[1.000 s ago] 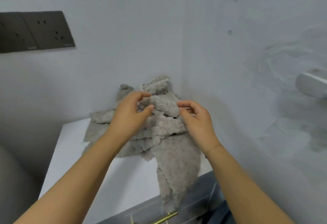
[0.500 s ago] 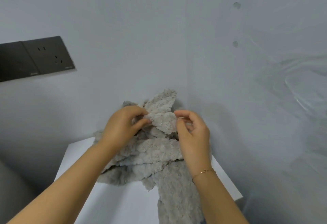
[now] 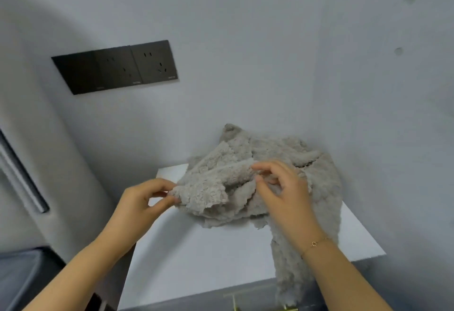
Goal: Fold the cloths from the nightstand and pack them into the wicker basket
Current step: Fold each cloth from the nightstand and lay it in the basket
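A: Chg vs prev frames? Hands were bunched together mid-pile w/ a fluffy flap held up. Now the left hand has been drawn out to the left; an edge of the grey cloths is pinched between thumb and fingers and pulled sideways.

B: Right hand?

A: Kept over the pile's centre, fingers curled, a fold nipped at the fingertips. Grip judged light; exact contact partly blurred.

B: Meaning for task?

A: One cloth is prob. being teased off the heap and spread for a first fold. Nothing seen folded yet. Wicker basket not in view, so packing not begun.

B: Where's the cloth?

A: Heaped on the far right part of the white nightstand, against the wall corner; one strip is draped over the front edge, hanging past the drawer face.

B: Surface/room?

A: Top is flat, white, matte. Grey wall behind, dark socket panel upper left, two small marks upper right. Padded grey headboard at left, bedding edge at lower left. Thin bracelet on right wrist.
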A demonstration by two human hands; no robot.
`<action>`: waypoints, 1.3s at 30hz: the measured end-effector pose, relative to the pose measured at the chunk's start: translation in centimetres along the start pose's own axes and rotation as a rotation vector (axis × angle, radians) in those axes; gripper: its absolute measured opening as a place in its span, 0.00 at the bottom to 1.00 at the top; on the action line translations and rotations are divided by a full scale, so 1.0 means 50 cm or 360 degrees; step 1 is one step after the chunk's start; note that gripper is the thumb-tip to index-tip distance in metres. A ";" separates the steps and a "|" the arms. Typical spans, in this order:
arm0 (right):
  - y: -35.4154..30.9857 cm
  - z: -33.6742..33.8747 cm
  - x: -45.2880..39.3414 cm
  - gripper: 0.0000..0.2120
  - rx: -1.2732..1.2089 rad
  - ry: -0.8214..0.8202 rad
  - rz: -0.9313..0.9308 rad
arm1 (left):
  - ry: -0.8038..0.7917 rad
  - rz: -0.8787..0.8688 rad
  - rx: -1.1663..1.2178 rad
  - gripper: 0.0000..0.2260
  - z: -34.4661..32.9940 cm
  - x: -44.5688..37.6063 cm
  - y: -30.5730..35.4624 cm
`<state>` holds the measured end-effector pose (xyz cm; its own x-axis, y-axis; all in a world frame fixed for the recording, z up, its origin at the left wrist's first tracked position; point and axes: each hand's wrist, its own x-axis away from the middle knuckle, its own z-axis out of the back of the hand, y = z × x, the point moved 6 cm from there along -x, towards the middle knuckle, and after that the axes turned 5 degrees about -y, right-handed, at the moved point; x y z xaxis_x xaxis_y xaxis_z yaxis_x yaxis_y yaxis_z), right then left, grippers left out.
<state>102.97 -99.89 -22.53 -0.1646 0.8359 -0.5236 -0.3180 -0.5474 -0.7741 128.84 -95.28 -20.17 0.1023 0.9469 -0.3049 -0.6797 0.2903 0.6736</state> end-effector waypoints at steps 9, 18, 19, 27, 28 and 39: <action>-0.001 -0.084 0.051 0.10 0.0682 -0.0516 0.0288 | -0.0633 0.0004 -0.0169 0.23 -0.061 0.145 -0.065; 0.008 -0.096 0.074 0.20 0.1086 -0.0528 0.0360 | -0.0521 -0.0103 -0.0500 0.28 -0.156 0.159 -0.053; 0.008 -0.094 0.070 0.17 0.1104 -0.0466 0.0358 | -0.0470 -0.0083 -0.0454 0.25 -0.151 0.159 -0.057; -0.004 -0.083 0.050 0.06 0.0889 -0.0185 0.0321 | 0.0166 0.0557 0.0451 0.05 -0.062 0.157 -0.092; -0.008 -0.081 0.049 0.05 0.0830 -0.0158 0.0309 | 0.0214 0.0676 0.0583 0.05 -0.053 0.156 -0.104; -0.030 -0.089 0.053 0.07 0.0412 -0.0300 0.0215 | 0.0023 -0.0253 -0.0485 0.11 -0.029 0.211 -0.040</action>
<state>107.18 -97.06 -24.36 -0.3830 0.7624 -0.5216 -0.5038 -0.6457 -0.5738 130.24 -86.10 -25.72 0.2156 0.8904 -0.4009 -0.8419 0.3774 0.3856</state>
